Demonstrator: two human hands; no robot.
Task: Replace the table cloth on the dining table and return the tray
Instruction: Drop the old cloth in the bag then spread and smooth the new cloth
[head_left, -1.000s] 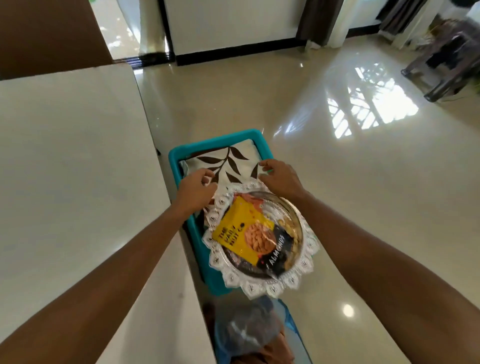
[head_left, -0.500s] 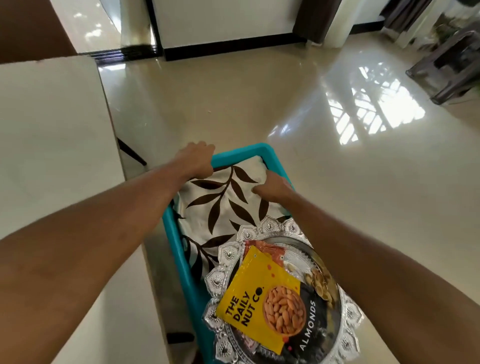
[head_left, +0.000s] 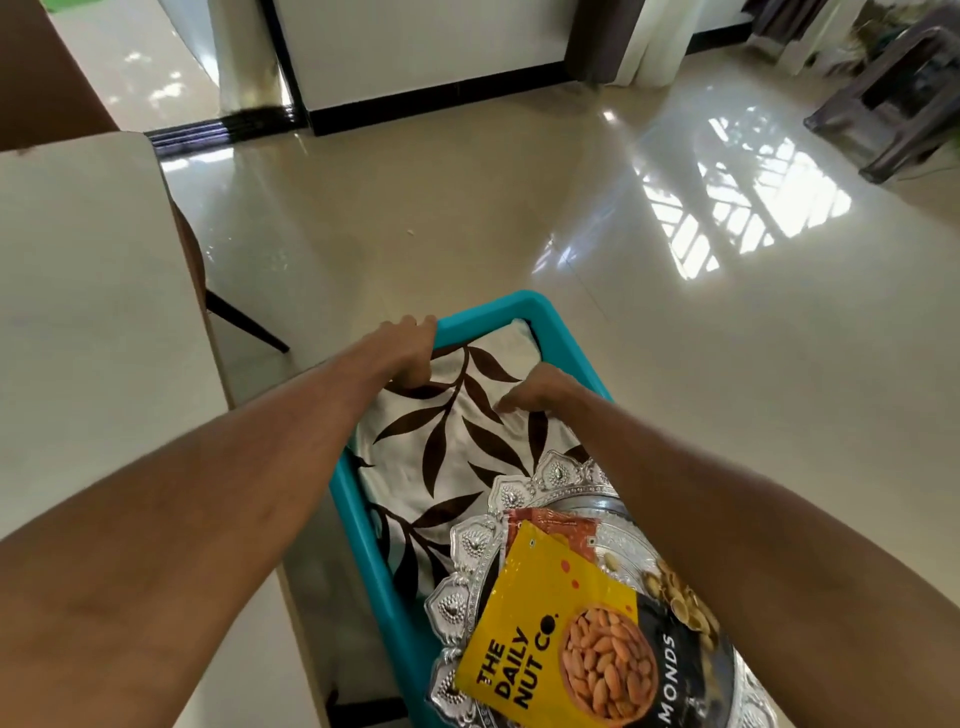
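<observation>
Folded leaf-print table cloth (head_left: 452, 452) lies in teal basket (head_left: 524, 306), beside bare table (head_left: 78, 312). Right grip (head_left: 540, 392) pinches cloth near right edge. Left grip (head_left: 408, 351) curled at far-left corner, round cloth edge or basket rim, cannot tell which. Silver tray (head_left: 470, 540) with almond packet (head_left: 545, 623) weighs on cloth's near end; hands likely placed far to draw cloth free.

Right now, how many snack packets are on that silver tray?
2. The yellow almond packet lies on the silver tray; a reddish packet peeks out from under its far edge. More may be hidden beneath.
</observation>
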